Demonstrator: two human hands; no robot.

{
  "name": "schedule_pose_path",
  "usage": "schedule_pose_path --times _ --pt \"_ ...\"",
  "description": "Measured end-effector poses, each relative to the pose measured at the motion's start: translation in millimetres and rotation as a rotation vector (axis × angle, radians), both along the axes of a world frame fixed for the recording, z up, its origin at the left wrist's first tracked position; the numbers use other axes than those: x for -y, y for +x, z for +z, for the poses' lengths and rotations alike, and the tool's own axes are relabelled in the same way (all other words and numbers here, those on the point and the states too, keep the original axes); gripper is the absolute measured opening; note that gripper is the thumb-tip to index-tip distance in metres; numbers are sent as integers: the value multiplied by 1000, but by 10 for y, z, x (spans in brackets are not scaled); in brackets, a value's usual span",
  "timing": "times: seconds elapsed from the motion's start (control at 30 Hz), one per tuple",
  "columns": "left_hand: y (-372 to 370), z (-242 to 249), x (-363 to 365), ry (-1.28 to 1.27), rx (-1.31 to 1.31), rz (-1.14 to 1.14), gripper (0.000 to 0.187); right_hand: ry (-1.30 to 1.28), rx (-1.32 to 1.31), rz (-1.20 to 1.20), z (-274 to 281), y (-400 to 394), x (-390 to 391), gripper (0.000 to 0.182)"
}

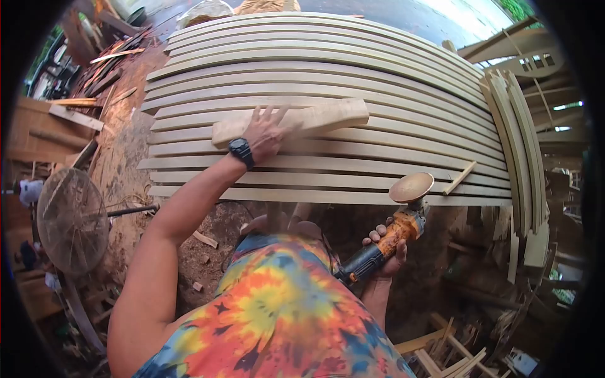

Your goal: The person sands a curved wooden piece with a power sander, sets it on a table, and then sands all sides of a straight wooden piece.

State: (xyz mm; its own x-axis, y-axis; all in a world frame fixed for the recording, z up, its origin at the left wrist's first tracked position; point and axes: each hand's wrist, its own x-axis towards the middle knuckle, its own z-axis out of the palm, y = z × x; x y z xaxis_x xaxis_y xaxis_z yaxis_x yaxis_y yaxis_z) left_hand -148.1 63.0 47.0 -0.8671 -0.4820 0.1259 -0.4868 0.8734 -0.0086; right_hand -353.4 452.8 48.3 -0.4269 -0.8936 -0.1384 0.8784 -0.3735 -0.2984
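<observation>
A person in a tie-dyed shirt (277,302) of red, yellow and blue stands at the near edge of a broad row of long, pale wooden slats (328,86), laid side by side from left to right. The left hand (263,133), a black digital watch (241,153) on its wrist, lies palm down with fingers spread on a thick, pale wooden block (334,118), which rests across the slats near the middle of the row, its right end angled slightly toward the far side. The right hand (386,247), low at the near right, is wrapped around the body of an orange-and-black angle grinder (394,233), whose round, tan disc (411,187) tilts upward beside the near edge of the slats. A thin, pale wooden stick (460,177) lies slantwise on the slats, just right of the disc. At the right end, several long, pale boards (520,151) run crosswise, from far to near. A round, grey mesh guard (72,220) stands at left, while pale wood offcuts (450,353) litter the near right.
</observation>
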Motion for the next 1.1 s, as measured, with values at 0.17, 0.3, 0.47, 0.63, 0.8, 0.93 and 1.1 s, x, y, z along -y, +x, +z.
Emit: schedule_pose_path --times 0.17,0.3,0.47,0.63,0.8,0.93,1.1 --pt "24 -84 3 69 -9 -7 70 18 3 -36 -23 21 51 68" --pt "-49 -103 10 6 -31 -37 69 -1 -6 -36 29 141 180 67" --pt "-111 -27 7 84 -70 -42 61 22 -85 -40 128 391 355 69" --pt "151 466 -596 561 -417 -114 71 44 -131 -105 218 557 512 66" --pt "321 1010 -1331 1579 -93 -379 99 108 -155 -253 352 513 971 60" --pt "312 740 -1435 1422 -367 -494 100 172 -344 -292 667 450 1153 57" --pt "321 864 -1291 1581 -285 -454 93 148 -238 -235 629 294 1262 60"
